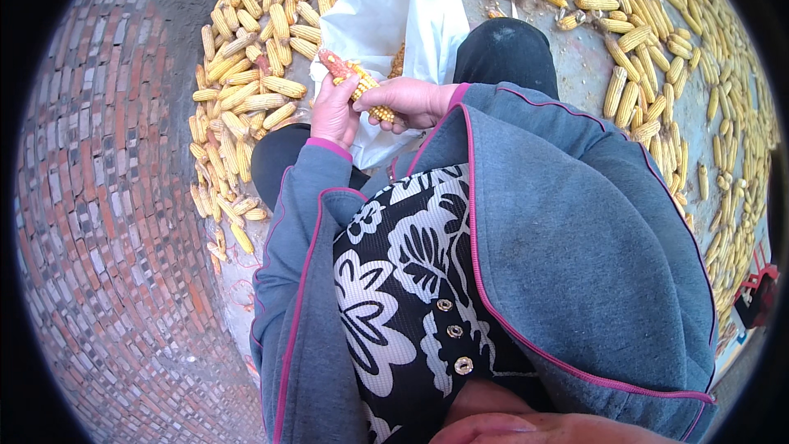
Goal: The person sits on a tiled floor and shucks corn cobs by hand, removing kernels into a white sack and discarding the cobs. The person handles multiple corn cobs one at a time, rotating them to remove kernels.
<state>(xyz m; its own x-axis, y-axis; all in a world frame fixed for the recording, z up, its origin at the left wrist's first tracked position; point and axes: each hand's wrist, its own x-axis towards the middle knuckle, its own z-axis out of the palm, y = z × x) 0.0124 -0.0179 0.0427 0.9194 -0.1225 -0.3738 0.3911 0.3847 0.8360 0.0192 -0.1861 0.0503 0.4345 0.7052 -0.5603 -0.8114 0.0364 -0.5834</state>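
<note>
Between both hands is a partly shelled ear of corn (363, 84), tilted, its reddish cob bare at the upper left and yellow kernels still on the lower right part. My left hand (335, 108) grips it near the bare end, thumb along the cob. My right hand (404, 102) is closed around the kernelled end, with its thumb on the kernels. Just beyond and beneath the hands, a white plastic sack (431, 24) stands open between my knees. Some darker yellow corn (399, 61) shows inside it, partly hidden by the sack's fold and my right hand.
Many husked ears of corn (237, 74) lie heaped at the left on the concrete ground. More ears (641, 61) spread across the right and far side. A brick wall or brick paving (111, 197) fills the left edge. A red object (761, 277) stands at the far right.
</note>
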